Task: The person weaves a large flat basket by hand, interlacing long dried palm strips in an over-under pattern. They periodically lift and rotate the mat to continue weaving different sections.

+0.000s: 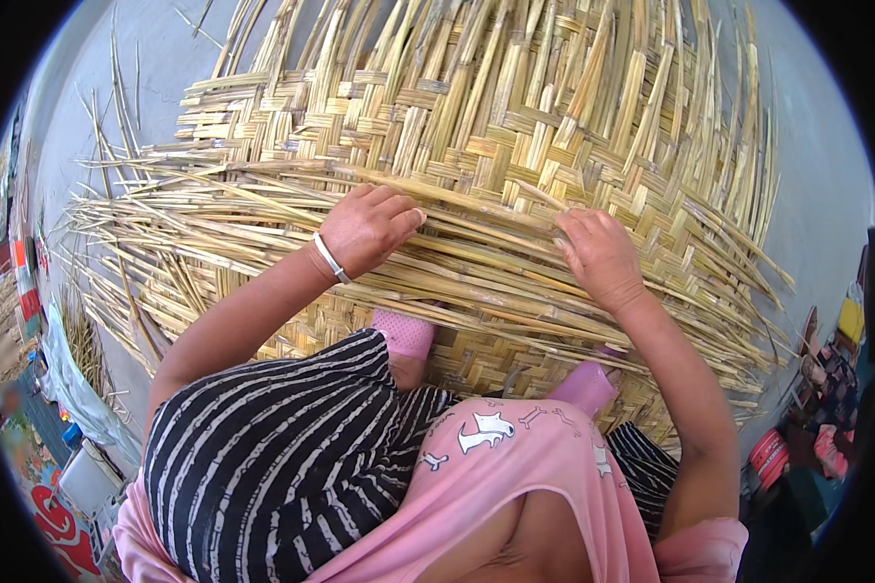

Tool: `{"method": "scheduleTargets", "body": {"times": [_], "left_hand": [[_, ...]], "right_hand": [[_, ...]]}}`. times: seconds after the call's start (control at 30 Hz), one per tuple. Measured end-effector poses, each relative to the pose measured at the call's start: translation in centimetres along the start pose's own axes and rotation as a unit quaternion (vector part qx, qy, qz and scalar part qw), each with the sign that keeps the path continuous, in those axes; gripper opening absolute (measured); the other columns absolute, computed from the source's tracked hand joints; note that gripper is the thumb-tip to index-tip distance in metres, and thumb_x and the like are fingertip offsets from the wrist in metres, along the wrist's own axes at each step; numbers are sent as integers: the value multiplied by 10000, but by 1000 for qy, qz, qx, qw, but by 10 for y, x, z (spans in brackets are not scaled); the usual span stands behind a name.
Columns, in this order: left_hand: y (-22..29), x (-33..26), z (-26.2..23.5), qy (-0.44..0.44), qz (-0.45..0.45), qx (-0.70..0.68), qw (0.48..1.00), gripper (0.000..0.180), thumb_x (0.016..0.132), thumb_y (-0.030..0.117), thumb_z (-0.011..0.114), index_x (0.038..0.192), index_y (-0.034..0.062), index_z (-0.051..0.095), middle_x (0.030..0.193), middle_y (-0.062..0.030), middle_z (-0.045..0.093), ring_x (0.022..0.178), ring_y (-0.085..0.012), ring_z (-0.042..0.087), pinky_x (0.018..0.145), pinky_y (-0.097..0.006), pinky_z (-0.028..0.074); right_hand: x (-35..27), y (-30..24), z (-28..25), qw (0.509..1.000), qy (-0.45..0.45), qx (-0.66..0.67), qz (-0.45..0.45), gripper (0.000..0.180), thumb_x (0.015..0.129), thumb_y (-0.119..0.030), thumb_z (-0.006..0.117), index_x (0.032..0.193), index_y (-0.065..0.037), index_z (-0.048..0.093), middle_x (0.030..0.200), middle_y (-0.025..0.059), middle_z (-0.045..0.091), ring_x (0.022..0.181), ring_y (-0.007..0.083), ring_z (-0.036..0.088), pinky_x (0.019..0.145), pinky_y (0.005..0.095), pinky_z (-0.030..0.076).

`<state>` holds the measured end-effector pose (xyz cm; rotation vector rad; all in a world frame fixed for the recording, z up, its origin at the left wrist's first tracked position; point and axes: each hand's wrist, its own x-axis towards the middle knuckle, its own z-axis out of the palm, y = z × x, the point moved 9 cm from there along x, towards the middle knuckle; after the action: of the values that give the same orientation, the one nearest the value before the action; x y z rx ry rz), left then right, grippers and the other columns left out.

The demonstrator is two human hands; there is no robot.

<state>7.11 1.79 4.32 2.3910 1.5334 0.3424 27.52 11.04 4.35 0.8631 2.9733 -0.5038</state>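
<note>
A large mat woven from flat, split yellow reeds spreads in front of me, with long loose strip ends fanning out at its far side. Across it lies a thick layer of loose reed strips, running left to right. My left hand, with a white bangle at the wrist, is closed on reed strips at the layer's far edge; its fingertips are partly hidden. To the right, my right hand pinches reed strips along the same edge, thumb and fingers together. How many strips each hand holds cannot be made out.
My feet in pink socks rest on the near part of the mat. Grey floor surrounds it. Pale plastic sheeting and a bundle of reeds lie at the left; clothes and a red-pink item lie at the right.
</note>
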Motion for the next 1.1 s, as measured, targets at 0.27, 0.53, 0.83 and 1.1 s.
{"method": "scheduleTargets", "body": {"times": [0.27,0.53,0.83,1.1], "left_hand": [[-11,7,28,-72,-36,31,996,192,810,174,603,980,88,626,913,-50,608,887,-234,568,784,-353,436],[-21,2,4,22,-119,-144,982,149,817,134,609,955,86,638,817,-85,588,761,-277,587,680,-380,491],[25,24,-33,86,-3,-20,996,344,737,192,706,1045,99,582,1024,-68,582,936,-262,551,785,-377,419],[-24,44,48,-156,-144,-72,974,288,770,249,662,1003,83,620,939,-96,621,918,-282,583,835,-403,428]], "right_hand": [[-64,58,19,981,-133,46,137,263,823,-183,620,1053,-59,589,979,129,606,946,314,548,827,403,442],[-42,66,-23,975,14,127,182,257,855,-196,592,1077,-67,585,986,120,627,894,329,594,772,399,489],[-46,21,5,979,-31,137,144,269,903,-333,519,967,-79,584,844,111,605,766,306,595,660,424,494],[-70,2,36,958,-30,232,163,218,911,-275,502,890,-79,596,825,129,592,762,342,572,679,440,472]]}}
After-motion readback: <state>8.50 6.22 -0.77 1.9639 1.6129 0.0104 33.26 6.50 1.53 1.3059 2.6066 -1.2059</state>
